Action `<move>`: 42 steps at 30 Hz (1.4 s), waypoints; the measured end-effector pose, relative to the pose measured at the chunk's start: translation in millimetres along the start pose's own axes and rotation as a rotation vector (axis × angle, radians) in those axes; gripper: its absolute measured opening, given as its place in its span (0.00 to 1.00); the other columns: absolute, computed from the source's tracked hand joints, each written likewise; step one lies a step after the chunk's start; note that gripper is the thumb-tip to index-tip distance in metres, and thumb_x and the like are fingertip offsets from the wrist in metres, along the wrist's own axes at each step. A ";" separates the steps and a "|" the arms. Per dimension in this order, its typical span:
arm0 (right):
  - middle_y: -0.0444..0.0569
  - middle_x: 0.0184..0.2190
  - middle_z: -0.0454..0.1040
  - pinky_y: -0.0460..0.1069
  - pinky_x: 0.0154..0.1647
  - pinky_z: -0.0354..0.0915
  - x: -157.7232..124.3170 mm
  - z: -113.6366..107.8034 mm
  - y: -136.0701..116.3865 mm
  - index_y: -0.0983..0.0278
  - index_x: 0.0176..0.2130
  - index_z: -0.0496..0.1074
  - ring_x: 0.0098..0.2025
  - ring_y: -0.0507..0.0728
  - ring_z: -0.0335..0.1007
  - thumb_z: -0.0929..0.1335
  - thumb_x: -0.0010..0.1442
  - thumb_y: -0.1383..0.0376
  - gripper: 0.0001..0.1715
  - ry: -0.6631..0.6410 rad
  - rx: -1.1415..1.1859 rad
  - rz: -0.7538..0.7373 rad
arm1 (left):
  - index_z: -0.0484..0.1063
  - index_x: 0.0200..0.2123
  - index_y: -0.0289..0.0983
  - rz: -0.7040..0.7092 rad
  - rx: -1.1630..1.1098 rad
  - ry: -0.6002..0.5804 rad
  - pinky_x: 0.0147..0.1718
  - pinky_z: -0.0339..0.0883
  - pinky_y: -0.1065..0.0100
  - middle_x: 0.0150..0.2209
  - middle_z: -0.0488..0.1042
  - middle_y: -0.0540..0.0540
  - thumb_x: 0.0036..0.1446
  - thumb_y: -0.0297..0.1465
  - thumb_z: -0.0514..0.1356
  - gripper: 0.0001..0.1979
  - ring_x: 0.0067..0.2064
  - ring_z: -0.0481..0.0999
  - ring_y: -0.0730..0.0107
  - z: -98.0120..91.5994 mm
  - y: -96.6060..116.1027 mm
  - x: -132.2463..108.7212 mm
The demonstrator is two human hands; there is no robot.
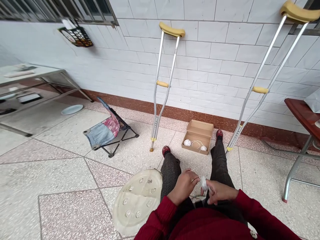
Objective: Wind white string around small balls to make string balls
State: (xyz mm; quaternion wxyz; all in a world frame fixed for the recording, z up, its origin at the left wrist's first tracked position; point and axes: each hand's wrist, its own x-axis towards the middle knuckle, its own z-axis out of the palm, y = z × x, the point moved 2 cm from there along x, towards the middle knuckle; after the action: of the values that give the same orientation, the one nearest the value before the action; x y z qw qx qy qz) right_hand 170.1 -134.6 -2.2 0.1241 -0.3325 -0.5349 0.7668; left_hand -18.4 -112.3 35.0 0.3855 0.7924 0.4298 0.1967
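Observation:
Above my lap, a small bundle of white yarn is wound around the fingers of my right hand, which are closed on it. My left hand is right beside it, its thumb and fingertips pinched together at the bundle's left side, on what looks like the strand of yarn. Past my feet, an open cardboard box lies on the floor with its lid raised. Inside it are a larger white yarn ball and a smaller yarn ball, with loose strands between them.
A crutch leans on the tiled wall ahead, and another crutch leans farther right. A folding chair stands left, near a round cream lid with several holes. A red-topped table is at right; a metal-legged table at far left.

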 end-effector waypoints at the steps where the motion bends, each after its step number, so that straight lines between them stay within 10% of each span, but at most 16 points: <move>1: 0.45 0.40 0.71 0.40 0.17 0.56 -5.1 7.6 -0.3 0.60 0.56 0.62 0.19 0.44 0.63 0.78 0.43 0.67 0.43 -0.069 0.053 0.007 | 0.74 0.23 0.36 -0.003 -0.037 -0.002 0.53 0.54 0.66 0.27 0.76 0.49 0.63 0.35 0.54 0.18 0.32 0.72 0.69 -3.9 -2.8 1.6; 5: 0.46 0.39 0.71 0.42 0.19 0.53 -28.2 17.5 -31.8 0.62 0.56 0.63 0.18 0.43 0.58 0.76 0.48 0.63 0.38 -0.124 0.381 -0.138 | 0.74 0.23 0.34 -0.073 -0.233 -0.033 0.35 0.61 0.72 0.25 0.74 0.48 0.63 0.41 0.52 0.22 0.30 0.70 0.69 5.2 -13.5 3.7; 10: 0.46 0.49 0.64 0.45 0.26 0.59 -21.9 -16.5 -57.3 0.53 0.59 0.59 0.24 0.44 0.59 0.75 0.48 0.63 0.43 0.170 0.458 -0.360 | 0.73 0.22 0.35 -0.098 -0.150 -0.091 0.34 0.60 0.72 0.24 0.72 0.49 0.63 0.39 0.51 0.22 0.30 0.69 0.69 39.5 -13.1 -3.4; 14: 0.45 0.46 0.66 0.43 0.22 0.59 -0.2 -30.3 -24.2 0.53 0.61 0.56 0.22 0.44 0.58 0.76 0.46 0.65 0.48 0.280 0.128 -0.189 | 0.72 0.21 0.37 -0.080 -0.008 -0.075 0.45 0.59 0.69 0.23 0.73 0.48 0.63 0.37 0.52 0.21 0.32 0.70 0.68 33.7 -12.0 -6.4; 21: 0.44 0.38 0.70 0.41 0.19 0.51 -15.1 9.6 -7.2 0.63 0.51 0.67 0.20 0.42 0.56 0.76 0.45 0.65 0.34 -0.081 0.250 -0.056 | 0.72 0.22 0.36 -0.064 -0.146 -0.016 0.43 0.61 0.69 0.26 0.75 0.48 0.64 0.39 0.50 0.22 0.31 0.71 0.68 5.7 -13.4 3.5; 28: 0.46 0.45 0.65 0.45 0.28 0.57 -13.3 -14.0 -53.7 0.56 0.57 0.62 0.25 0.45 0.58 0.75 0.47 0.64 0.40 0.162 0.495 -0.325 | 0.72 0.22 0.35 -0.125 -0.142 -0.061 0.32 0.59 0.73 0.23 0.72 0.50 0.63 0.38 0.51 0.21 0.29 0.69 0.71 42.0 -16.0 -3.1; 33: 0.44 0.45 0.66 0.43 0.23 0.57 15.8 -25.5 -17.1 0.53 0.60 0.55 0.23 0.44 0.55 0.75 0.44 0.66 0.49 0.311 0.099 -0.160 | 0.70 0.20 0.37 -0.060 0.035 -0.073 0.44 0.59 0.70 0.22 0.72 0.50 0.62 0.32 0.52 0.19 0.29 0.69 0.70 24.8 -8.8 -9.0; 37: 0.43 0.40 0.68 0.41 0.18 0.52 15.5 -1.6 13.9 0.60 0.56 0.61 0.19 0.42 0.56 0.76 0.39 0.70 0.46 0.164 -0.088 0.019 | 0.70 0.21 0.37 0.003 0.071 -0.034 0.54 0.53 0.65 0.22 0.73 0.51 0.61 0.30 0.52 0.17 0.28 0.70 0.71 -2.6 -7.0 -2.2; 42: 0.42 0.35 0.66 0.42 0.21 0.50 -8.3 17.4 -17.3 0.60 0.51 0.66 0.22 0.44 0.54 0.76 0.44 0.67 0.36 -0.051 0.374 -0.111 | 0.71 0.22 0.36 -0.053 -0.197 0.020 0.41 0.61 0.70 0.24 0.74 0.50 0.64 0.36 0.50 0.20 0.29 0.71 0.70 -8.6 -17.5 6.8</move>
State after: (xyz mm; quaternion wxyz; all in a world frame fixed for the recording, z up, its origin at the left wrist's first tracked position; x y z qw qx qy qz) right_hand 162.3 -145.1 20.1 0.2122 -0.2543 -0.4034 0.8530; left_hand -29.4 -97.0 26.6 0.4623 0.7370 0.4330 0.2358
